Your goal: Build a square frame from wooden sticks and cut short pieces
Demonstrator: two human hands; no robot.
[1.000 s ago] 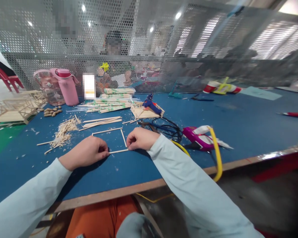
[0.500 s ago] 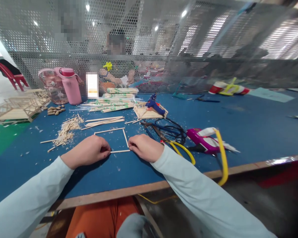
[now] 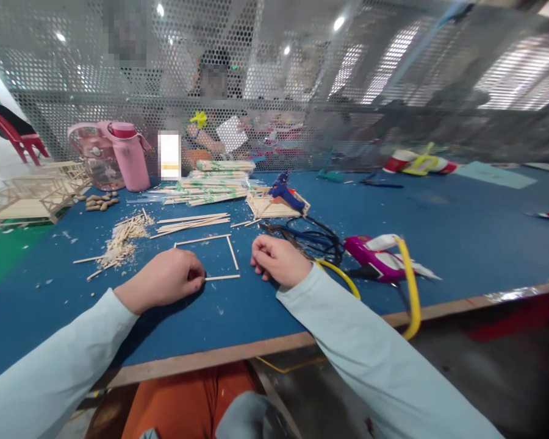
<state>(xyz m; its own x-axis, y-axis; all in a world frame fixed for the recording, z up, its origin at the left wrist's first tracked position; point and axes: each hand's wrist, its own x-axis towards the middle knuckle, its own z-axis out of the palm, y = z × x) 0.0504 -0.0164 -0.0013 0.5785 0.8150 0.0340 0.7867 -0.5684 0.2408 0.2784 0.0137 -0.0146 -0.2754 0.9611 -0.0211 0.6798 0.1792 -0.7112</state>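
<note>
Thin wooden sticks lie on the blue table in a four-sided outline: a back stick (image 3: 204, 239), a right stick (image 3: 232, 252), a front stick (image 3: 222, 278) and a left one mostly behind my left hand (image 3: 165, 278). The thumb and fingertips of my left hand are closed on the left end of the front stick. Just right of the outline is my right hand (image 3: 281, 260), its fingers curled in and apart from the sticks. Nothing shows in it. Near its wrist lie pliers with yellow handles (image 3: 338, 277), partly hidden by the hand and sleeve.
A purple-and-white glue gun (image 3: 377, 259) lies right, a blue glue gun (image 3: 286, 195) on a small wooden frame (image 3: 268, 209) behind. Left are broken stick bits (image 3: 123, 241), loose sticks (image 3: 192, 224) and a pink bottle (image 3: 130, 158). Beyond the mesh screen (image 3: 279, 128) sits a person.
My right hand has let go of the front right corner and moved right and slightly back, its fingers curling. My left hand has stayed in place. The person behind the mesh has raised a white sheet.
</note>
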